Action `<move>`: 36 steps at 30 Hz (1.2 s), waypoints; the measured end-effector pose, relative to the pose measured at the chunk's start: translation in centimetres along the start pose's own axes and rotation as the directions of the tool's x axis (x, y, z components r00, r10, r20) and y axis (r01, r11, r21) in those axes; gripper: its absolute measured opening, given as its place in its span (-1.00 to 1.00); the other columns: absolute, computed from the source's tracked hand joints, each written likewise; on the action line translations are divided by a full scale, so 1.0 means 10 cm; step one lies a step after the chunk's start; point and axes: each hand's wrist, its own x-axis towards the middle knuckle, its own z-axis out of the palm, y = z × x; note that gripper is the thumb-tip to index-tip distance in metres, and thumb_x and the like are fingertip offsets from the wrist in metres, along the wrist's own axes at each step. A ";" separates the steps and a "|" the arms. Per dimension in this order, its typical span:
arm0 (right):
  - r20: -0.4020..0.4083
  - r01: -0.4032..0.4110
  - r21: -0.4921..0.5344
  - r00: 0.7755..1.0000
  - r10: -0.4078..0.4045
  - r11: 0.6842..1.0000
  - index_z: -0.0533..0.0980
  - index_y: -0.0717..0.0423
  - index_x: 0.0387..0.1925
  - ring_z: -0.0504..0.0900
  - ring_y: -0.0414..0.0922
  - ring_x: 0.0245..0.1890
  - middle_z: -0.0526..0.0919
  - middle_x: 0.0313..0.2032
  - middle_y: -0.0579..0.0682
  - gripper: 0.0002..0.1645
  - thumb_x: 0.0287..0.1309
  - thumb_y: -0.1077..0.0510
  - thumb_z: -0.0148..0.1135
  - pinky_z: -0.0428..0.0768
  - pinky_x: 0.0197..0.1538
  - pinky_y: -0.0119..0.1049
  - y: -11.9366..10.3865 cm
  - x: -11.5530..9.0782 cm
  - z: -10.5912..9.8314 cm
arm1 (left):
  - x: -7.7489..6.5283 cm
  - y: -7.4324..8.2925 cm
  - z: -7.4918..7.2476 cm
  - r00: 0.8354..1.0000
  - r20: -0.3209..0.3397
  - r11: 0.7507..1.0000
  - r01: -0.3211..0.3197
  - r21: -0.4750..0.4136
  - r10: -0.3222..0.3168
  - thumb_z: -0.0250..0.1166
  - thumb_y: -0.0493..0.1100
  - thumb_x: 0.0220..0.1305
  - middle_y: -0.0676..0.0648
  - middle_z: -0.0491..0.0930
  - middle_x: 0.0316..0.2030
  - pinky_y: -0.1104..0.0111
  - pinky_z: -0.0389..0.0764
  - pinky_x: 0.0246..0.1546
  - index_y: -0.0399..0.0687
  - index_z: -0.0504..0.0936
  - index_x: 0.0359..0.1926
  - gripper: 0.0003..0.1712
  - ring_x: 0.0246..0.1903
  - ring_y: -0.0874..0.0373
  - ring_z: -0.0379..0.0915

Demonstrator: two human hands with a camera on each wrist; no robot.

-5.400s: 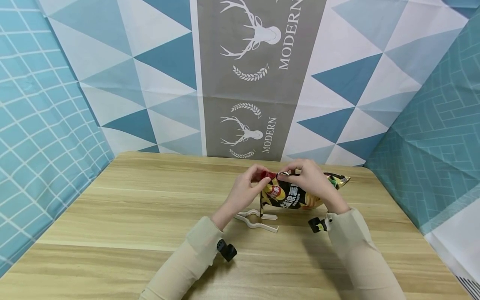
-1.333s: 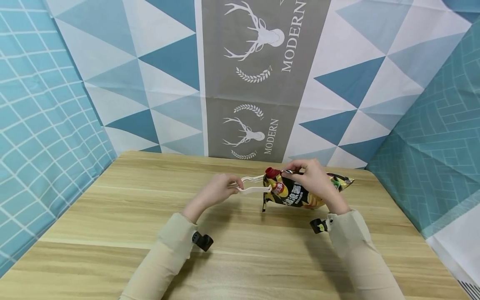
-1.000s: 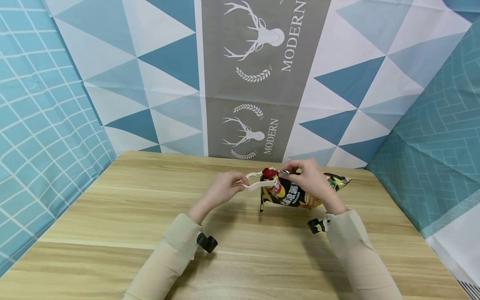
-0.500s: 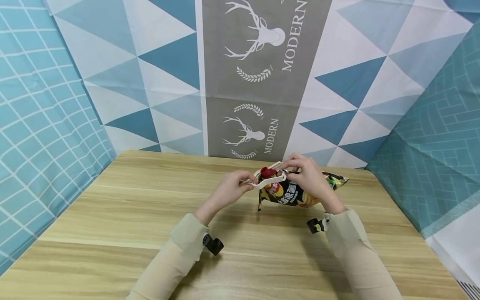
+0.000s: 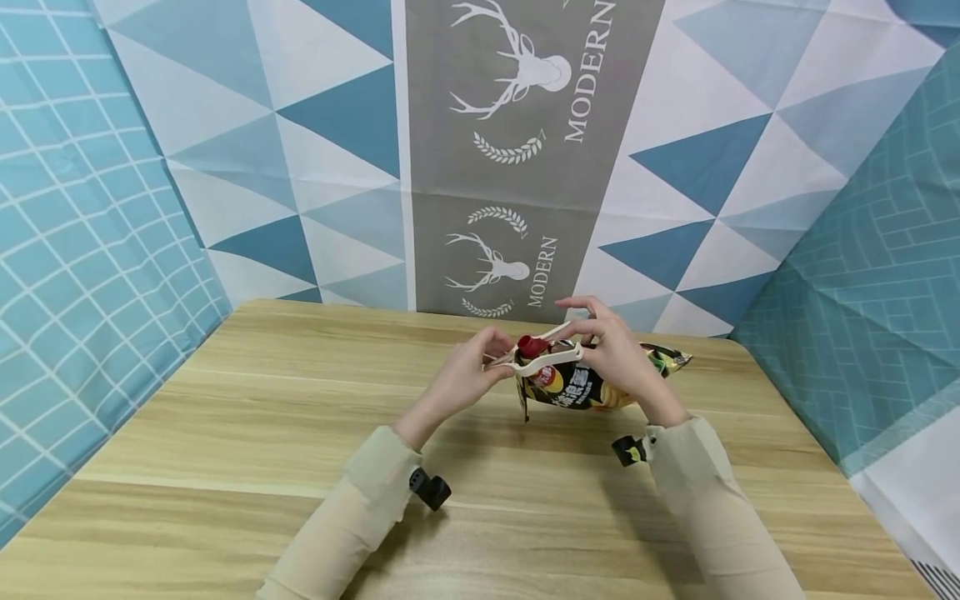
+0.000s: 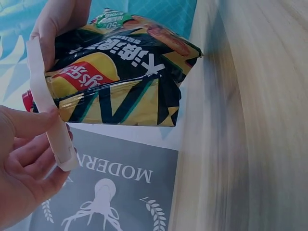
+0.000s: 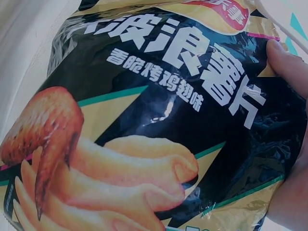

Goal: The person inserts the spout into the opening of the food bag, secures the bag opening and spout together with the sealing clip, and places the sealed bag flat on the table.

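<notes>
A black and yellow bag of potato chips (image 5: 576, 387) is held upright over the table's right half, its printed front filling the right wrist view (image 7: 154, 120). A red spout-like piece (image 5: 531, 346) sits at the bag's top left corner. My left hand (image 5: 467, 379) pinches the left end of a long white bag clip (image 5: 551, 360), thumb on its near arm in the left wrist view (image 6: 24, 163). The clip's two arms stand apart, on either side of the red piece and bag top. My right hand (image 5: 621, 357) grips the bag's top edge, its fingers close to the clip's free ends.
The bag stands over a wood-grain table (image 5: 247, 467). Behind it hangs a patterned backdrop (image 5: 495, 250) with deer heads and triangles. Blue tiled sheets (image 5: 97, 208) close off the sides. Each wrist carries a small black camera (image 5: 430, 490).
My left hand let go of the bag's corner, picked the white clip up off the table and brought it rightward over the bag top. The right hand kept its grip, fingers lifting slightly.
</notes>
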 end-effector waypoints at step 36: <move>0.061 -0.045 0.145 0.997 0.036 0.988 0.42 0.20 -0.03 0.46 -0.06 -0.19 0.54 -0.12 0.09 -0.55 0.01 0.51 0.03 0.39 -0.05 -0.12 0.04 0.00 -0.04 | 0.01 -0.01 0.04 0.992 -0.084 0.995 -0.090 0.043 0.094 0.31 -0.29 0.06 -0.07 0.62 -0.31 0.42 0.54 -0.20 -0.14 0.42 -0.13 -0.66 -0.30 0.18 0.55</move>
